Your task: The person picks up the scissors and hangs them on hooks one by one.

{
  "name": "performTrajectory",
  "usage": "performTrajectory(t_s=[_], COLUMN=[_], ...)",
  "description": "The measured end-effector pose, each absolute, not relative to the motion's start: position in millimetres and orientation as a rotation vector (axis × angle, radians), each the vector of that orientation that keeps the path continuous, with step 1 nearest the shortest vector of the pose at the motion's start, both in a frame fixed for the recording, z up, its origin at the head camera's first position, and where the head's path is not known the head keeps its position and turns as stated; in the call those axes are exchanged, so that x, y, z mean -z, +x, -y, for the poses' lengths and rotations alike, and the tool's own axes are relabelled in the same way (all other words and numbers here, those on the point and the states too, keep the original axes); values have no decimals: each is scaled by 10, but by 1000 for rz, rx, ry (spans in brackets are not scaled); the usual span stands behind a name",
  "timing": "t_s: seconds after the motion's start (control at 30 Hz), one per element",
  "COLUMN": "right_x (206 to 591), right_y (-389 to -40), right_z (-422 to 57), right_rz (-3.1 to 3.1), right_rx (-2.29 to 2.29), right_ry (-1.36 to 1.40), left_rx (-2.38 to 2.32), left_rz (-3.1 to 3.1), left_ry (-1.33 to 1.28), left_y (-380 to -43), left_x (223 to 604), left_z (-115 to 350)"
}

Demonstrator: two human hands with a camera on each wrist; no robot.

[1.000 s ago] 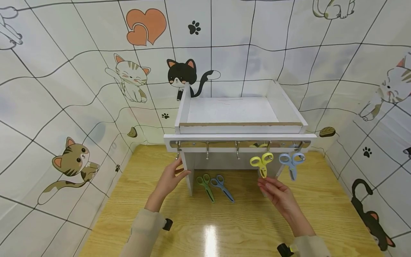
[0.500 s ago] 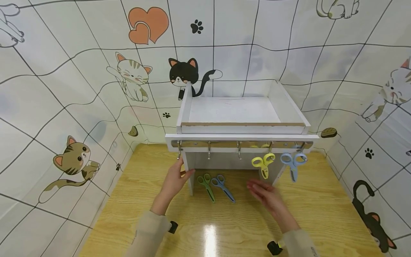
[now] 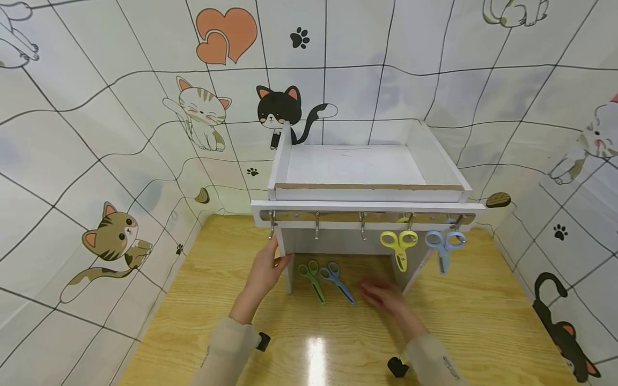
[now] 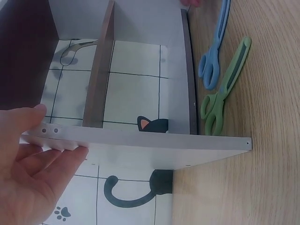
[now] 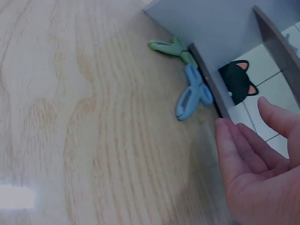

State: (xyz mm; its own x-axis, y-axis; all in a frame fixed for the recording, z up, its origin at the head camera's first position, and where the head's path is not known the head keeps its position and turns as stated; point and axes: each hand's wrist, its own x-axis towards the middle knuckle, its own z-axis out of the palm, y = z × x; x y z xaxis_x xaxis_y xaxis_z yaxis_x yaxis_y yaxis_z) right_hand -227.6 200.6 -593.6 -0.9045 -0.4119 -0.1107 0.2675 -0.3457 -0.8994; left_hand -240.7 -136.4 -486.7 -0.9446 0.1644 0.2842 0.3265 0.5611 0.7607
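My left hand [image 3: 263, 271] holds the left side panel [image 4: 140, 140] of a white shelf, thumb inside and fingers outside. My right hand [image 3: 386, 297], blurred in the head view, is just right of the blue scissors [image 3: 338, 281]. Its fingers [image 5: 229, 150] are spread from the thumb, with nothing between them. Green scissors [image 3: 313, 281] lie left of the blue ones on the wooden table, below the shelf. From the hook rail [image 3: 333, 218] hang yellow scissors [image 3: 399, 249] and light blue scissors [image 3: 444, 247], on the two rightmost hooks.
Several metal hooks line the shelf's front, those on the left bare. An open white tray top [image 3: 357, 163] forms the shelf's upper part. The right side panel [image 3: 415, 265] stands beside my right hand. Cat-print cloth [image 3: 362, 32] surrounds the wooden table [image 3: 309, 332].
My right hand has moved left and away from the yellow scissors, toward the blue scissors on the table. The left hand stays at the side panel.
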Motion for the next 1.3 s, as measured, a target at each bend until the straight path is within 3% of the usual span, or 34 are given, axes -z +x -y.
performTrajectory(t_s=[0.1, 0.27, 0.53, 1.3], right_x=[6020, 6157, 6079, 6008], right_y=[-2321, -2407, -2387, -2295], right_z=[-1958, -1861, -1604, -1362], right_rz=[-1565, -1958, -2801, -2897], right_rx=[2246, 2052, 1247, 914], right_ry=[-230, -18, -57, -114], left_rx=[1316, 1313, 1324, 1375], left_rz=[2601, 2593, 2606, 2642], left_ry=[-423, -422, -421, -375], left_y=[-2402, -2399, -2389, -2384], left_x=[4870, 4876, 4871, 4858], left_z=[1359, 1358, 1376, 1376])
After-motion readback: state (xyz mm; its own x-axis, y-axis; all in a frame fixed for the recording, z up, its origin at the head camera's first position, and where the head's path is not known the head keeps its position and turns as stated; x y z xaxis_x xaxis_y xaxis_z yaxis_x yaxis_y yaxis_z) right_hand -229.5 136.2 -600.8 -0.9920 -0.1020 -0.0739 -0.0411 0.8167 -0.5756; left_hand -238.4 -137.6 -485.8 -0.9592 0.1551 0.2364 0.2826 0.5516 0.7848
